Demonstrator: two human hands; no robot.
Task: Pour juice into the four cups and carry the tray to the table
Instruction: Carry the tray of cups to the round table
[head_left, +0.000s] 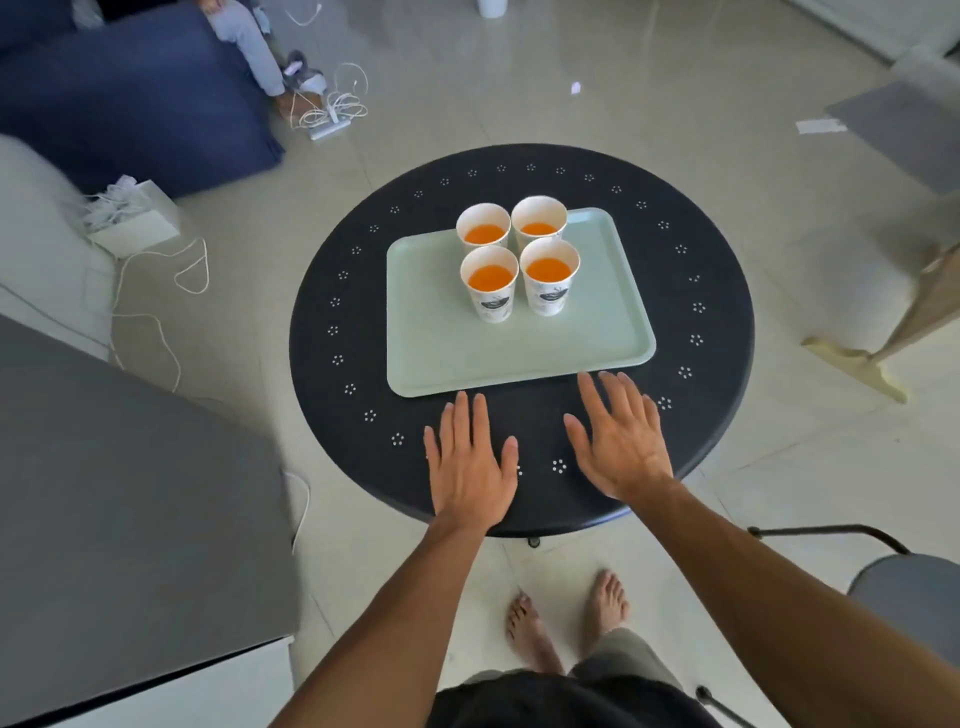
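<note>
Four filled cups (518, 260) share a tray (519, 353) on the round table (322, 332); both hands (545, 452) spread empty, perhaps hovering.

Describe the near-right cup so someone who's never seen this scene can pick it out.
Find the round dark table with white flower dots around its rim; a pale green tray sits on it. Four paper cups of orange juice stand in a two-by-two cluster at the tray's far left. The near-right cup is the one in the row closer to the open hands, on the side of the right hand.
</note>
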